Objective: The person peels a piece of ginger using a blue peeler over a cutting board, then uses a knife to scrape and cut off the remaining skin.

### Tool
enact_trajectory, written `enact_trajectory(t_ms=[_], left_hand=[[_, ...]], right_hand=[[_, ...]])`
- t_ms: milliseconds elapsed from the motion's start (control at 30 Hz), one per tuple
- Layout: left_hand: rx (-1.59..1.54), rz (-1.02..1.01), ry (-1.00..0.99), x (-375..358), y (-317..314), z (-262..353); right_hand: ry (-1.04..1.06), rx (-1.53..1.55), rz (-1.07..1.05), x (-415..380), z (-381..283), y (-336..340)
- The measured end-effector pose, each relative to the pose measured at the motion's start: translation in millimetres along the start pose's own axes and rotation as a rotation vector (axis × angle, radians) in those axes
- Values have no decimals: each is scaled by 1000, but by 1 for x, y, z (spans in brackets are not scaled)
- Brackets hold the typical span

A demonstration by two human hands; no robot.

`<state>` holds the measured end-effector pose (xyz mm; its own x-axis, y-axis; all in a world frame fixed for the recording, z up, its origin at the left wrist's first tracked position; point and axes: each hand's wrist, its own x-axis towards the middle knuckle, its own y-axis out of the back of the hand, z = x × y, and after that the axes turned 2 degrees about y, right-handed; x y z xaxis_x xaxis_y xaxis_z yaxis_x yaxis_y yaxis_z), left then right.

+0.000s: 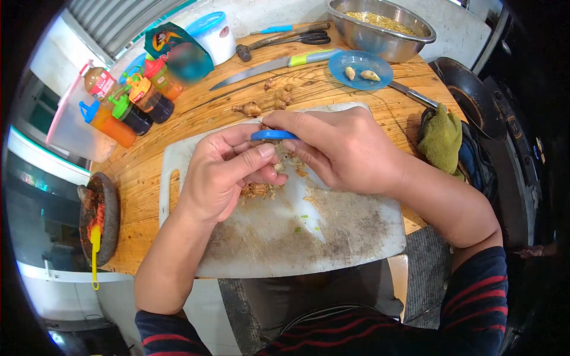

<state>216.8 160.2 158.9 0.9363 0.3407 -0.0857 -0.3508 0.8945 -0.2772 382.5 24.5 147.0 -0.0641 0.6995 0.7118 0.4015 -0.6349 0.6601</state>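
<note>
Now both hands work over the middle of the board (356, 237). The left hand (222, 172) has its fingers clenched round a small ginger piece (276, 168), thumb on top. The right hand (341, 148) grips a blue peeler (272, 135) just above it. To peel well, I'd judge short light strokes best, turning the ginger between them, with the thumb kept clear and scraps (256, 191) dropping on the board.

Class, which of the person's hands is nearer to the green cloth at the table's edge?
Right. The right hand works over the board just beside the green cloth; the left hand lies farther off, beyond the right.
</note>
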Motion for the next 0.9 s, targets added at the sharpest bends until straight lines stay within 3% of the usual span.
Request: enact_trajectory(t_ms=[133,200,233,300,600,833,900], left_hand=[[33,-11,10,-3,-9,1],[54,-5,33,-3,-11,2],[39,4,7,-1,-6,2],[24,19,-23,0,1,3],[-24,-1,-18,0,0,0],[87,-35,-12,-2,-4,0],[92,-27,-18,-2,-5,1]], right_hand=[[-98,30,-27,1,-1,4],[-182,330,28,0,6,2],[-176,331,25,1,6,0],[-112,381,173,3,5,-4],[-125,230,-26,0,0,3],[-14,183,4,-1,9,2],[-154,380,13,0,9,1]])
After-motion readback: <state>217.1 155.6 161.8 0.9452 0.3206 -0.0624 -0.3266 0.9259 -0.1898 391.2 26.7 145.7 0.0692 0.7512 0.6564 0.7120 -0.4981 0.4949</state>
